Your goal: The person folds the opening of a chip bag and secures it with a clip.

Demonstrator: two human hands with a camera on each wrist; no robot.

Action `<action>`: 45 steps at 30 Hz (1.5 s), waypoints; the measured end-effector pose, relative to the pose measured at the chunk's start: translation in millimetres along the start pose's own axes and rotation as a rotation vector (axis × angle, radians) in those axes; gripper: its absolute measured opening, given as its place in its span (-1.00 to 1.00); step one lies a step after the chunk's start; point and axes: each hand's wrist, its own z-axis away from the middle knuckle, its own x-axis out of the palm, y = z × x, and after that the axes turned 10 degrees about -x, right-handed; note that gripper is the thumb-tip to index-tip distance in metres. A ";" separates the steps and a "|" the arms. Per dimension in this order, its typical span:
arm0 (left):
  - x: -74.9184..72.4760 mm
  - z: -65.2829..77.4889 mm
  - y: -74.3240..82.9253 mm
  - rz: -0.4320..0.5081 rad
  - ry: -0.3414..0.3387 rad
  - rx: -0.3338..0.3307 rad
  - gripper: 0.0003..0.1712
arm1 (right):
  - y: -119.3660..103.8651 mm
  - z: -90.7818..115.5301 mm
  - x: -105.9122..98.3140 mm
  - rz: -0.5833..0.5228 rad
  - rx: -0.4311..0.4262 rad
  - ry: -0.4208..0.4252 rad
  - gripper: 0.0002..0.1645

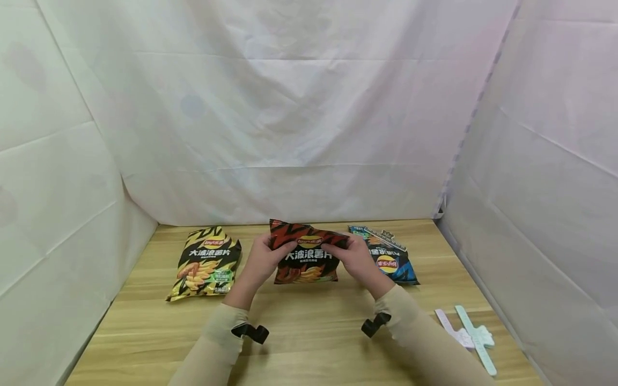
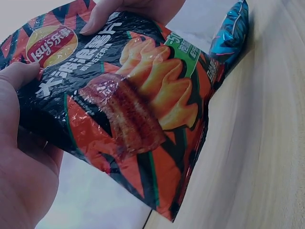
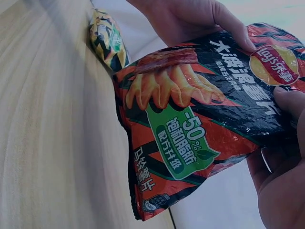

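A red and black bag of potato chips (image 1: 309,262) is held upright above the middle of the table, its printed front facing me. My left hand (image 1: 264,258) grips its left side, thumb on the front and fingers behind. On the right side my right hand (image 1: 356,260) grips it the same way. In the left wrist view the bag (image 2: 128,95) shows a bacon picture, and its lower edge hangs close to the wooden surface. The right wrist view shows the green label on the bag (image 3: 190,105), with both thumbs near the logo.
A yellow chip bag (image 1: 206,265) lies at the left of the wooden table (image 1: 299,343). A blue chip bag (image 1: 393,262) lies at the right, a crown-topped ruler-like strip (image 1: 384,237) across it. Purple (image 1: 454,329) and mint (image 1: 477,339) strips lie front right. White cloth (image 1: 289,118) hangs behind.
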 end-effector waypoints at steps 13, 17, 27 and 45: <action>-0.3 1.6 6.4 -0.050 -0.056 -0.038 -0.67 | -0.9 2.3 -9.3 0.058 -0.025 -0.038 -0.65; -0.2 1.1 4.8 -0.076 -0.066 -0.043 -0.72 | 2.5 4.1 -11.4 0.089 -0.058 -0.049 -0.69; 2.8 6.5 -6.4 -0.147 -0.126 -0.141 -0.70 | 22.6 22.5 -13.1 0.102 0.008 -0.033 -0.77; 3.1 10.1 0.5 -0.165 -0.100 -0.152 -0.64 | 26.1 26.7 -17.1 0.041 -0.002 0.015 -0.82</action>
